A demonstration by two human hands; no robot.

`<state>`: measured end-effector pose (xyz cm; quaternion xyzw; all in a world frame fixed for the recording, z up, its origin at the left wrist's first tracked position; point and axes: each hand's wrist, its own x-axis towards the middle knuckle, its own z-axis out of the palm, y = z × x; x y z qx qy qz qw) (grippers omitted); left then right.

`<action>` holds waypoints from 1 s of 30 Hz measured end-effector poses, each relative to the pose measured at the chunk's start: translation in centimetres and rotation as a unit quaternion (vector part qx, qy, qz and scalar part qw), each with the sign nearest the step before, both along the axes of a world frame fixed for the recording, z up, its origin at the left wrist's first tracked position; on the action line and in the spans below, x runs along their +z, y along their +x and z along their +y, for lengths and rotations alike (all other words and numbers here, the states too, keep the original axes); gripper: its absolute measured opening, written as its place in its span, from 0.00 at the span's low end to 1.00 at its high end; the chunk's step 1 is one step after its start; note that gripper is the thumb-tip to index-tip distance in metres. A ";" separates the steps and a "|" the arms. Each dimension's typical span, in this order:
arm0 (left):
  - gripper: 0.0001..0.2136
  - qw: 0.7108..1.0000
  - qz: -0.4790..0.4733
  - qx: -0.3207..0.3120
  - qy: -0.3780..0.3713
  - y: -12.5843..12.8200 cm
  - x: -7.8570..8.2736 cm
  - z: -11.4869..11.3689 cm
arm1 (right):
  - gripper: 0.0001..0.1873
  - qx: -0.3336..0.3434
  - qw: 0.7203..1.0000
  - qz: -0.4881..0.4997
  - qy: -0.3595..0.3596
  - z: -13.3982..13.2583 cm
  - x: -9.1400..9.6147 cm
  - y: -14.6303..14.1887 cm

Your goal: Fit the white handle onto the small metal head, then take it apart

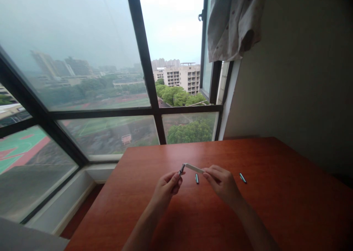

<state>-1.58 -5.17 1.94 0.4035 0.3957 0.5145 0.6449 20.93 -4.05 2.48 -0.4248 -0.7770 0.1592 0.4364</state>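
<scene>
Pinched between the fingertips of my left hand [167, 186] is a slim dark pen section [181, 169], its narrow end tilted up and to the right. My right hand [223, 180] is closed on one end of a flat whitish strip [194, 168]. The strip's far end meets the tip of the pen section. What the strip is made of cannot be made out. On the table between my hands lies a short dark-green pen piece [196, 178], apart from both. Another dark-green pen piece [242, 178] with a shiny edge rests to the right of my right hand.
Both hands are above a reddish-brown wooden table [154, 159]. Beyond its far edge stands a dark-framed window [157, 111], with one pane swung open at the right. A light curtain [228, 27] hangs at the upper right, beside a grey wall [289, 78].
</scene>
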 end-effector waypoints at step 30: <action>0.18 0.994 -0.041 -0.065 -0.073 0.1 0.7 -0.6 | 0.15 -0.036 0.998 -0.047 0.017 0.0 -0.3 0.2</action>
